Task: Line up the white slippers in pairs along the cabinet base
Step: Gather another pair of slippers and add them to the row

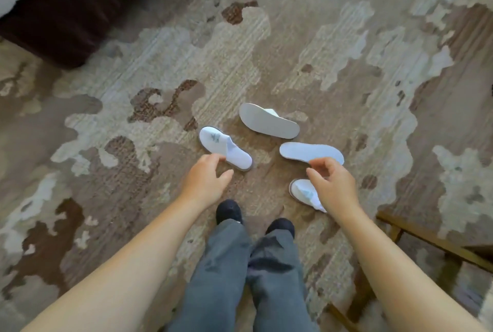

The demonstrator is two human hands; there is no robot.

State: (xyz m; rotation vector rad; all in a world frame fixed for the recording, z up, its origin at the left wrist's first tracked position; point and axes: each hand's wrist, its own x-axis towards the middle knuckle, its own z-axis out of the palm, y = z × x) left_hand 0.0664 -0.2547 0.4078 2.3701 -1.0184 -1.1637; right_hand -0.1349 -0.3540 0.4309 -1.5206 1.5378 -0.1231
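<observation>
4 white slippers (226, 148) scattered on carpet (293, 38), 2 sole-up. Your left hand (206, 180) and right hand (333, 184): fingers loosely spread, holding nothing.

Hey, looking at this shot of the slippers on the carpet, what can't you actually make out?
Head view:
- Nearest slipper: heel end hidden behind the right hand.
- Two sole-up slippers: uppers face the carpet.
- Left hand: whether it touches the upright slipper is unclear.
- Cabinet base: not in frame.
</observation>
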